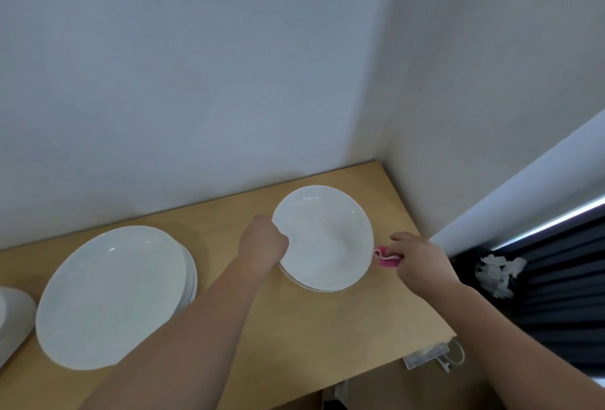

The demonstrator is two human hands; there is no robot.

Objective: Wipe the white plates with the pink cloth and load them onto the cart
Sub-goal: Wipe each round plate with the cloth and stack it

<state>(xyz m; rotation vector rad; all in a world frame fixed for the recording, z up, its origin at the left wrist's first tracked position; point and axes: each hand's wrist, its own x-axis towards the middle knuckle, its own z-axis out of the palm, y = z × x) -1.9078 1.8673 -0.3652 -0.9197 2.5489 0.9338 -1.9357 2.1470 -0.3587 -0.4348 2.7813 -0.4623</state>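
A small stack of white plates (pixel 325 239) sits near the right end of the wooden table (pixel 314 327). My left hand (pixel 262 242) grips the left rim of the top plate, which is tilted up slightly off the stack. Just right of the stack my right hand (pixel 419 262) pinches the bunched pink cloth (pixel 388 257) on the table. A taller stack of larger white plates (pixel 111 295) stands at the left. The cart is not in view.
Another white plate (pixel 13 318) shows at the far left edge. White walls meet in a corner behind the table. A dark bin with crumpled white paper (pixel 501 273) stands to the right. A white box and cable (pixel 435 355) lie below the table's right edge.
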